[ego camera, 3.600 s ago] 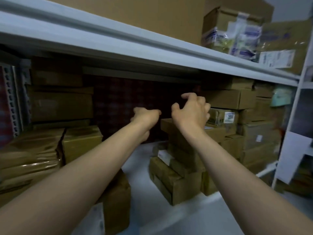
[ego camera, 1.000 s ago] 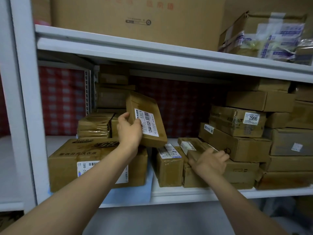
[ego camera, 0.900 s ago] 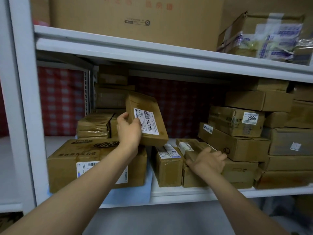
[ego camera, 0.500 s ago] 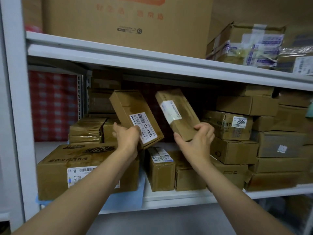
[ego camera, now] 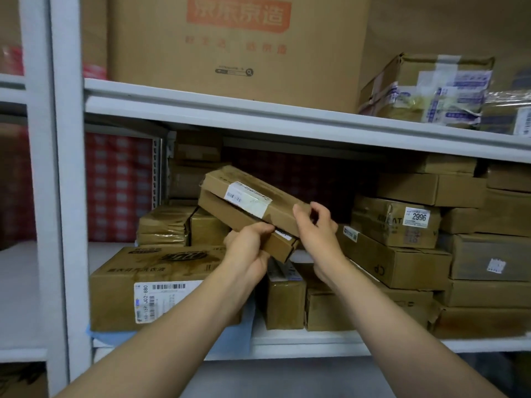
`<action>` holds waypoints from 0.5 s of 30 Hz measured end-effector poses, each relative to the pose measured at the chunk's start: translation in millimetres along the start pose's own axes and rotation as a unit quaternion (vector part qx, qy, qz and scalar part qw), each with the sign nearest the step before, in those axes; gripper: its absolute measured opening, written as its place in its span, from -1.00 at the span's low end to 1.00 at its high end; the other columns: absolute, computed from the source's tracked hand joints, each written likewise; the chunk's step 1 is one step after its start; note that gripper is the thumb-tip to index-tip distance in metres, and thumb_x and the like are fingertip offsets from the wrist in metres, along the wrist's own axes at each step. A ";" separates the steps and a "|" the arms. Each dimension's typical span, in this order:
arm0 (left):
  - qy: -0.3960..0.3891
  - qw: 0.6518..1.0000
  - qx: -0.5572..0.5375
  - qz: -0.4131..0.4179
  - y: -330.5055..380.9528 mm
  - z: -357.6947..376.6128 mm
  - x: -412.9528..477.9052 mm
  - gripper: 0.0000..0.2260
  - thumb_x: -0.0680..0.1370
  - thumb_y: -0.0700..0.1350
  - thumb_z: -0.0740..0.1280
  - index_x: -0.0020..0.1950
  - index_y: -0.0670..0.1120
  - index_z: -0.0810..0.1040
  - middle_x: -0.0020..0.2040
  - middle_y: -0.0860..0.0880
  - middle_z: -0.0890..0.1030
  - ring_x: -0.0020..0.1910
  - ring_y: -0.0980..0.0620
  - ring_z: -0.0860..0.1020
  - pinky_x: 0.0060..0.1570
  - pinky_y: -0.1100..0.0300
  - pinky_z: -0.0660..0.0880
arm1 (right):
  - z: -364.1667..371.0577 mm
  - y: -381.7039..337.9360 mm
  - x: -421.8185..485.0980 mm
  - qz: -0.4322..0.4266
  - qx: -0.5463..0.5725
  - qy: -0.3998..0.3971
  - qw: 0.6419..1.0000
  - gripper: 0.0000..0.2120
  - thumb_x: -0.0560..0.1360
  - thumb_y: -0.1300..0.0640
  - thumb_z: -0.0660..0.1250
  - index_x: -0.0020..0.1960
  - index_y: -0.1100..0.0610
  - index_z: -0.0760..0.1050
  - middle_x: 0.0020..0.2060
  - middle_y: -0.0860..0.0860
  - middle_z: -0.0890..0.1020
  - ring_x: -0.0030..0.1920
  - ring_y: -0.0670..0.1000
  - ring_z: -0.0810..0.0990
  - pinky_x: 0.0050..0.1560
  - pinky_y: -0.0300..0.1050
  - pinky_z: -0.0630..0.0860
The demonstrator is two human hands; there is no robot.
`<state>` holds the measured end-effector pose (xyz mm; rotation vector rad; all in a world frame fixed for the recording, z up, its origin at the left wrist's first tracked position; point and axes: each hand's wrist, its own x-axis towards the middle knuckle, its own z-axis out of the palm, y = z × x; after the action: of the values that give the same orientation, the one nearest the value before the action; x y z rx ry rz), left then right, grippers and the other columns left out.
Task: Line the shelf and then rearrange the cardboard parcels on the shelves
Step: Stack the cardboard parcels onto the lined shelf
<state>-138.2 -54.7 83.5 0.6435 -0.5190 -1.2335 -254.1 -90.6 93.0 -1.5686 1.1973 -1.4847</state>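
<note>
While two flat parcels (ego camera: 253, 196) sit stacked and tilted, both hands hold them.
Left hand (ego camera: 247, 248) grips the lower parcel (ego camera: 230, 214); right hand (ego camera: 316, 234) pinches the top one's end, above the big labelled box (ego camera: 149, 285) on the shelf (ego camera: 316, 344).

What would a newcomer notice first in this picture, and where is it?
First, the two flat parcels stacked and tilted at the centre, held by the left hand and right hand. Next, the big carton with orange print on the upper shelf.
</note>
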 end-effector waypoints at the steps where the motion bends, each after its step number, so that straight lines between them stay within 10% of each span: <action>1: 0.005 1.000 0.009 0.012 1.2 -0.1 -2.0 -0.48 0.42 -0.43 0.36 0.35 -0.18 0.41 0.13 -0.27 0.63 0.04 -0.23 0.65 -0.09 -0.09 0.65 | 1.8 -2.3 1.5 0.049 0.083 -0.020 0.995 -0.51 0.55 -0.15 0.26 0.42 -0.06 0.25 0.33 0.07 0.39 0.20 0.08 0.50 -0.04 -0.04 0.57; 5: 0.005 0.995 0.056 0.081 19.0 -7.1 -18.0 -0.43 0.40 -0.29 0.46 0.33 -0.10 0.30 0.21 -0.21 0.55 0.11 -0.14 0.60 -0.26 0.08 0.59 | 4.6 -11.7 5.6 0.104 0.224 -0.058 0.967 -0.72 0.56 0.06 0.25 0.20 0.16 0.53 0.03 0.19 0.67 -0.10 0.14 0.66 -0.21 0.01 0.61; 9: 0.133 0.940 0.155 0.272 54.6 -30.1 -28.9 -0.17 0.45 -0.05 0.48 0.54 0.10 0.00 0.43 -0.04 0.25 0.28 0.02 0.35 0.16 0.13 0.37 | 20.4 -11.2 1.9 0.155 0.241 -0.084 0.954 -0.73 0.54 0.02 0.26 0.12 0.16 0.57 -0.13 0.13 0.65 -0.22 0.13 0.64 -0.11 0.11 0.60; 15: 0.293 0.841 0.314 0.329 78.5 -86.3 -23.0 -0.59 0.59 0.12 0.21 0.42 0.12 0.30 0.36 -0.11 0.33 0.32 -0.14 0.37 0.36 -0.13 0.35 | 74.8 -22.0 -18.4 0.167 0.221 -0.153 0.949 -0.57 0.52 -0.21 0.28 0.17 0.11 0.55 -0.02 0.09 0.68 -0.05 0.11 0.67 0.10 0.13 0.59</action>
<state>-31.6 -2.6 75.9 1.2194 -0.5517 -0.1496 -175.7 -74.8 95.9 -1.1686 0.8267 -1.1377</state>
